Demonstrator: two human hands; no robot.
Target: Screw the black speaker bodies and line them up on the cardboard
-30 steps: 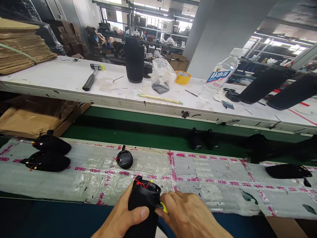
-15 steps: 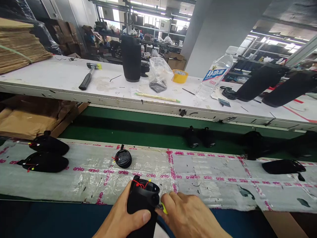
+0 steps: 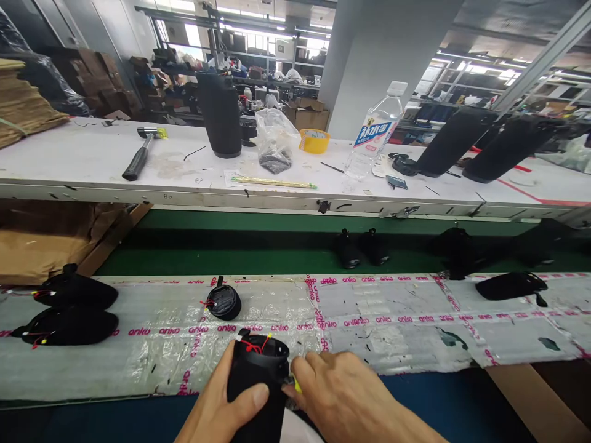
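Observation:
My left hand [image 3: 235,403] is wrapped around a black fabric-covered speaker housing [image 3: 256,394], thumb across its front. The housing stands upright, slightly tilted, near the bottom of the view. Its open top shows a dark rim with red wires and small pale and yellow connectors. At its right side my right hand [image 3: 341,394] is closed on a small yellow tool [image 3: 298,385], mostly hidden by the fingers, whose kind I cannot make out. The right fingertips are close against the housing's upper edge. A round black end cap [image 3: 224,301] with red wires lies beyond it on the plastic-covered surface.
Two black housings with wires [image 3: 69,326] lie at left, and another black housing [image 3: 508,286] at right. The white shelf [image 3: 175,166] behind carries a hammer [image 3: 141,157], a water bottle [image 3: 376,132], a tape roll [image 3: 314,141] and upright black housing [image 3: 219,117].
The camera has turned, so the shelf and most things on it sit further left and look more level. Both hands keep hold at the housing, with little change in their grip.

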